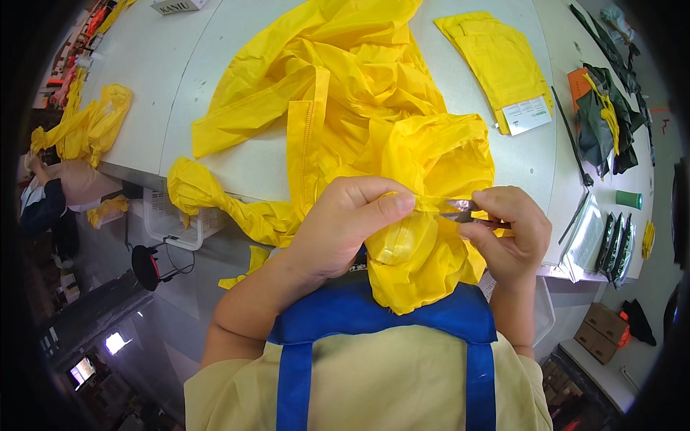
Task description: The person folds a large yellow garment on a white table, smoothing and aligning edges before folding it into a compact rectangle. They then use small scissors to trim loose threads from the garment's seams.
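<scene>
A large yellow raincoat-like garment (366, 93) lies crumpled over the table in front of me, and a gathered part of it hangs over the near edge against my blue apron. My left hand (345, 219) is closed, pinching a fold of this fabric between thumb and forefinger. In my right hand (514, 230) is a small pair of metal thread snips (463, 210), held between thumb and fingers. Their blades point left at the pinched fold, close to my left thumb. Whether the blades touch the fabric I cannot tell.
A folded yellow garment (496, 65) with a white label lies at the far right. Dark garments (607, 122), a green spool (629, 199) and plastic packets (614, 248) are along the right side. A white basket (162, 223) stands below the left edge. Another person (54, 194) sits at far left.
</scene>
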Demonstrator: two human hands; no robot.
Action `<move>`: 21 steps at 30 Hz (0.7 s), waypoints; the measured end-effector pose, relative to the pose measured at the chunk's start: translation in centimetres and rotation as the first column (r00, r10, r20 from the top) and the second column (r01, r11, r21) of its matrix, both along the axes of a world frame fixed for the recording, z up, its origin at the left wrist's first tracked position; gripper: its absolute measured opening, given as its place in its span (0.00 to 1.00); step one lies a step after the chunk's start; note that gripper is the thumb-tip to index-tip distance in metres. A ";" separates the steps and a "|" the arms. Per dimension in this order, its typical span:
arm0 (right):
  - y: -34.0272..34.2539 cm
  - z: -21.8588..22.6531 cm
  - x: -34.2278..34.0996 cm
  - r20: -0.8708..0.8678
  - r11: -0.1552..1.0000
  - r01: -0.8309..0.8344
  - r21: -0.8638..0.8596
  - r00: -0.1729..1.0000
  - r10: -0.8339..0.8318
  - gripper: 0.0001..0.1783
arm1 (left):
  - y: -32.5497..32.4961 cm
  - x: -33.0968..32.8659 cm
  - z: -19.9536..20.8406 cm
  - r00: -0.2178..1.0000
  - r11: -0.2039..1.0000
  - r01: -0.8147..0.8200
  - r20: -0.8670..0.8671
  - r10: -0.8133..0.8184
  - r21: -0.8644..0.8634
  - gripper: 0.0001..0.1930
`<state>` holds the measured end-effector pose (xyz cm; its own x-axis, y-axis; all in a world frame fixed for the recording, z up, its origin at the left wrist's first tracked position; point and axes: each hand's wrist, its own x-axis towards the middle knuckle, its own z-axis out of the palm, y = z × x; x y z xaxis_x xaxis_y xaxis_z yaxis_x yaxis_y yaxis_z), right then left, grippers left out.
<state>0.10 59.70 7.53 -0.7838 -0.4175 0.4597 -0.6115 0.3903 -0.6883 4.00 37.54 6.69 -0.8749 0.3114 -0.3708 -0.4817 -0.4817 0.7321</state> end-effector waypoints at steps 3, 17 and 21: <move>-0.1 0.0 -0.1 -0.019 0.999 -0.044 0.014 0.999 0.044 0.19 | 0.1 0.0 0.1 1.000 1.000 0.003 0.011 -0.003 0.022 0.12; -1.8 0.9 -0.3 -0.261 0.988 -0.034 0.154 0.963 0.073 0.16 | 0.0 -0.2 -0.2 1.000 1.000 0.020 0.012 -0.020 -0.003 0.12; -1.9 0.7 -0.4 -0.290 0.986 -0.034 0.162 0.954 0.080 0.14 | -0.1 -0.4 -0.3 0.999 0.998 0.017 0.039 -0.019 0.068 0.12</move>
